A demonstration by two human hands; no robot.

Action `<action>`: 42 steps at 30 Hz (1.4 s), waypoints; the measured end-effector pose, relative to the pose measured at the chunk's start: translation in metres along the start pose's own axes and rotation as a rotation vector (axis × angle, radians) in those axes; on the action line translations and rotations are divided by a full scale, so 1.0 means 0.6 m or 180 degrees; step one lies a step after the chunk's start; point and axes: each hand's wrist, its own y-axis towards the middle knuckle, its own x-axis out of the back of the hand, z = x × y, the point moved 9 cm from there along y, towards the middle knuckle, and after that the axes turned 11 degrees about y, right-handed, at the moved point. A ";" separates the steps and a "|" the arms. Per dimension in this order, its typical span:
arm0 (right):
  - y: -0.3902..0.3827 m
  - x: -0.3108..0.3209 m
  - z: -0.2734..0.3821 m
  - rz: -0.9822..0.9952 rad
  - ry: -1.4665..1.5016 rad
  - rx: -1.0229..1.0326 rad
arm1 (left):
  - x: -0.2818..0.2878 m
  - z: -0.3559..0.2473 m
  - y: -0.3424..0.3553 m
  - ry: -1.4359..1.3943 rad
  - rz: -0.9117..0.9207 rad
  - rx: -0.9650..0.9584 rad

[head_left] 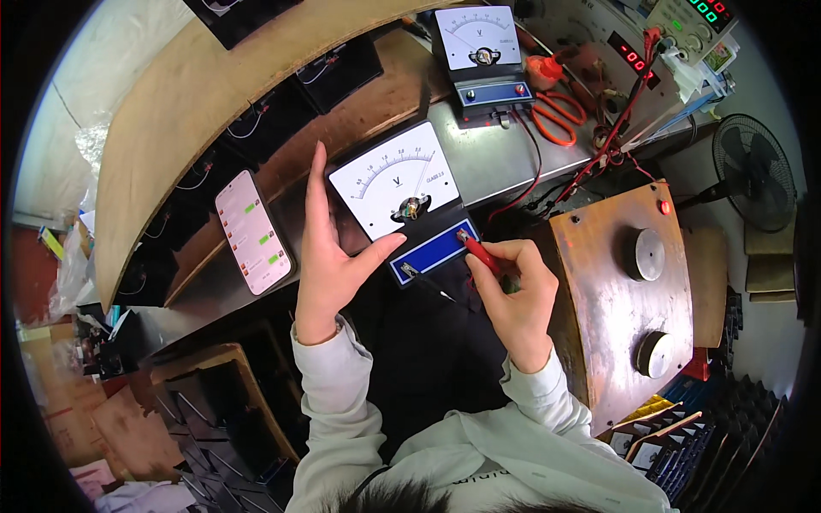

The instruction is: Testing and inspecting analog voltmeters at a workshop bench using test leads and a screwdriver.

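In front of me an analog voltmeter (396, 184) with a white dial and a blue terminal panel (434, 250) sits tilted, its pointer toward the right of the scale. My left hand (329, 256) grips its left side, fingers straight along the edge and thumb on the lower front. Between the thumb and fingers of my right hand (522, 299) is a red alligator clip (479, 249), its tip at the panel's right terminal. A black alligator clip (422, 279) is at the left terminal, with nothing of mine on it.
A phone (254, 232) lies left of the voltmeter. Behind stands a second voltmeter (479, 51), beside orange-handled scissors (560, 118). A wooden box with metal knobs (629, 282) is at right, below a power supply (637, 56) with red leads. Black meter cases (274, 124) line the curved wooden shelf (162, 128).
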 end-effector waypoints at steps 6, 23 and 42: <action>-0.006 -0.002 -0.004 0.0117 0.0004 0.0084 | -0.001 -0.001 -0.003 0.0140 0.0069 0.0142; 0.010 0.019 0.001 -0.0100 -0.0005 0.0298 | -0.014 0.014 0.001 0.0205 0.0173 0.0621; -0.166 -0.137 0.117 0.2428 0.0483 0.0632 | 0.214 -0.319 -0.349 0.4671 -0.2301 0.0149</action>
